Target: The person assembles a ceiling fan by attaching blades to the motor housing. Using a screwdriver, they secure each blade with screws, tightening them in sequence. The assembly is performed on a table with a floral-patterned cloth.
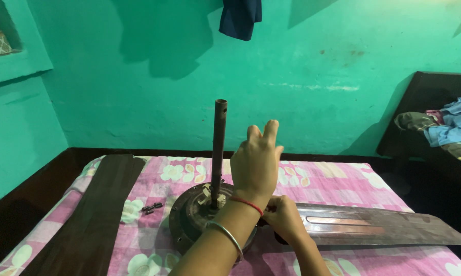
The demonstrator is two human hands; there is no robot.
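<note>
— Where are the hands?

— The left hand (255,163) is lifted over the fan motor (202,217), fingers spread, gripping nothing. The right hand (284,219) is closed on the root of the fan blade (373,230), right beside the motor.

— And around them?

— The motor sits on a pink floral bedsheet (332,181), its rod (219,148) upright. Small screws (152,207) lie left, near a second blade (95,214).

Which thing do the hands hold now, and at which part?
The right hand grips the fan blade at its inner end, beside the motor. The left hand is raised, fingers open, holding nothing.
</note>
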